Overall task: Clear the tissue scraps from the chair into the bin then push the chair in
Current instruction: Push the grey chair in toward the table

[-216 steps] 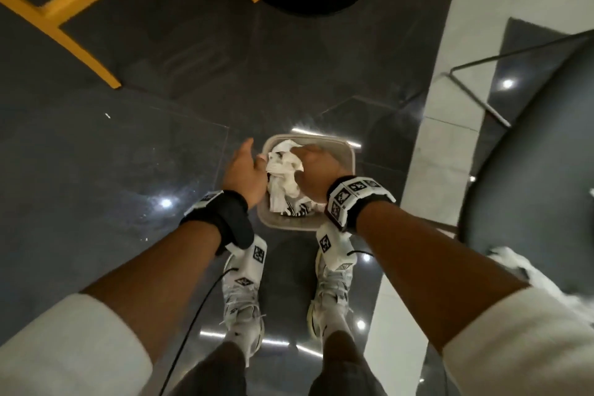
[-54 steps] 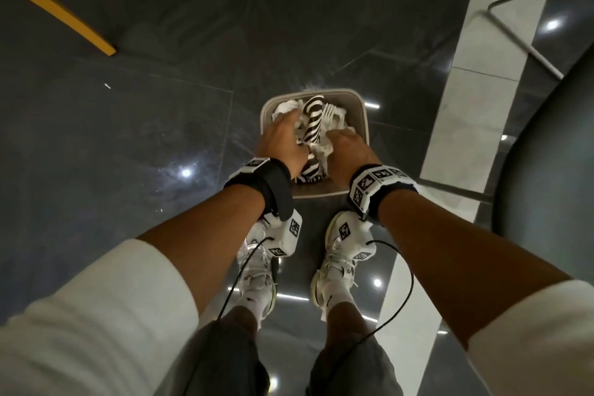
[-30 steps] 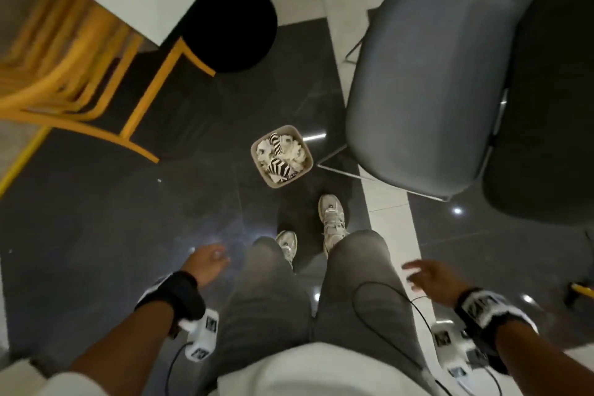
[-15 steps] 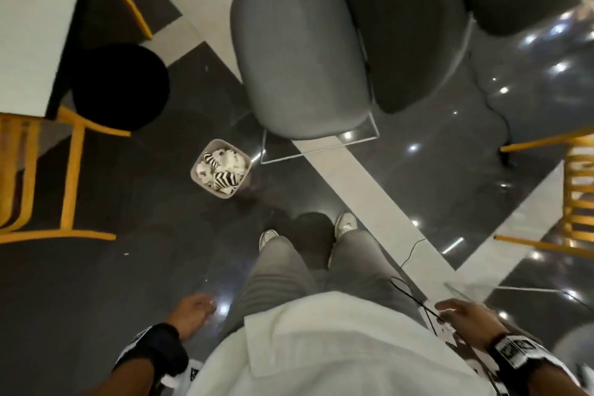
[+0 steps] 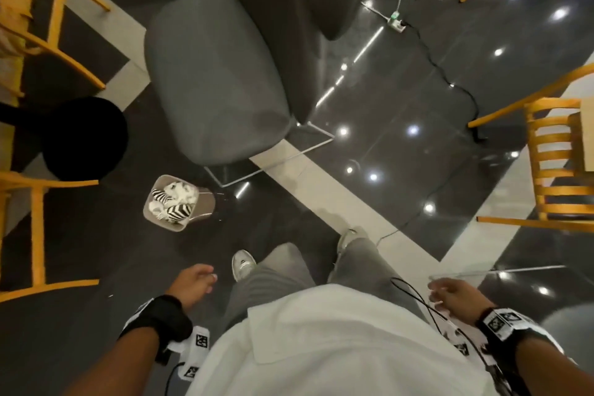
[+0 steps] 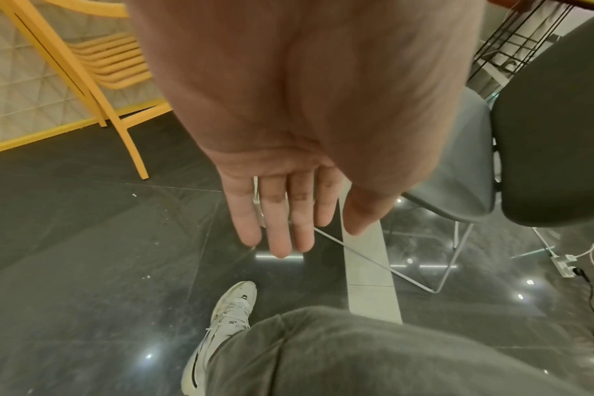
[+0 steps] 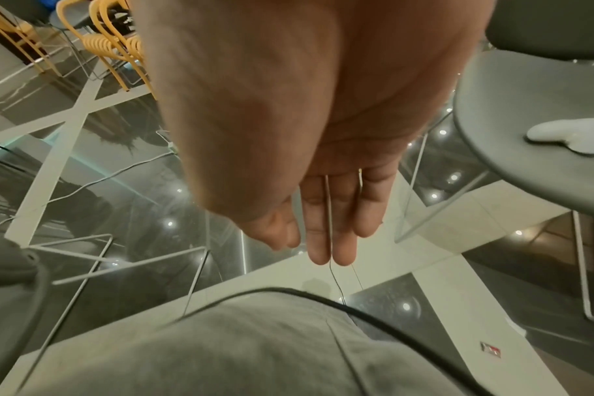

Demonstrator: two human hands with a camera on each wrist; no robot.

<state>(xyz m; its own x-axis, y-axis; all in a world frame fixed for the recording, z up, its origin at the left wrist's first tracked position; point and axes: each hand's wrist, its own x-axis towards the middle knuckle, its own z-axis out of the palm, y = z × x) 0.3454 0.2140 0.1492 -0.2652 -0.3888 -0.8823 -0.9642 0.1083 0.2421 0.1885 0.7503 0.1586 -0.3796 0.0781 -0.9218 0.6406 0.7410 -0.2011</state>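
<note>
A small beige bin (image 5: 151, 215) stands on the dark floor, filled with white tissue scraps (image 5: 183, 191) and a black-and-white striped piece. Just beyond it is a grey chair (image 5: 212, 74) with a bare seat. My left hand (image 5: 204, 280) hangs by my left leg, fingers straight (image 6: 282, 227), holding nothing. My right hand (image 5: 442, 294) hangs at my right side, also empty, fingers straight (image 7: 326, 235). In the right wrist view a white tissue scrap (image 7: 577, 134) lies on another grey chair seat (image 7: 512, 120) to my right.
Yellow wooden chairs (image 5: 559, 164) stand at right and left (image 5: 35, 225). A black round stool (image 5: 83, 138) sits left of the bin. A power strip (image 5: 397, 21) and its cables trail over the floor. Thin white chair legs (image 5: 273, 164) rest on a pale floor stripe.
Both hands have left the bin, where they were on the tissue. I have stood up and turned right; the bin and grey chair now sit ahead to the left.
</note>
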